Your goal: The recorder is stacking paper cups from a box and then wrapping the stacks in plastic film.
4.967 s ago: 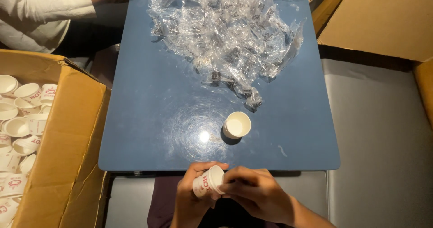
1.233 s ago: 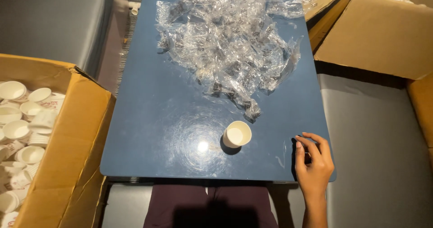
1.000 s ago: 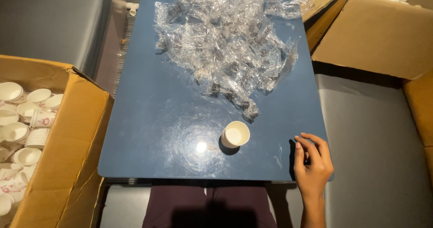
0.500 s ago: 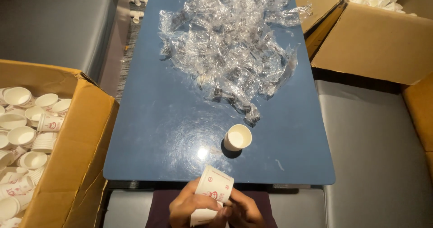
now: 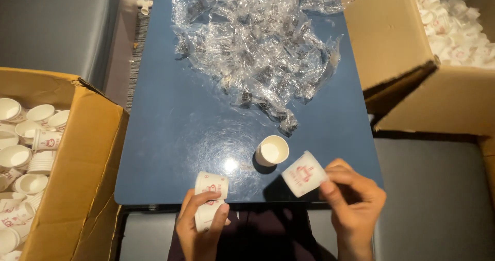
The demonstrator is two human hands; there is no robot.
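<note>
My left hand (image 5: 202,229) grips a short stack of white paper cups (image 5: 210,200) with red print, lying sideways over the near edge of the blue table (image 5: 170,132). To the right, my right hand (image 5: 353,204) holds a single white cup (image 5: 304,174) with red print, tilted, bottom toward the camera. Between and just beyond the hands, one empty white cup (image 5: 271,150) stands upright on the table.
A heap of crumpled clear plastic wrappers (image 5: 258,44) covers the far half of the table. An open cardboard box (image 5: 67,158) at left holds several white cups (image 5: 26,152). Another open cardboard box (image 5: 412,75) at right holds wrapped cups (image 5: 454,23). Grey seats flank the table.
Both hands held one stack together below the table edge half a second ago; now they have parted, the right hand carrying one cup off to the right.
</note>
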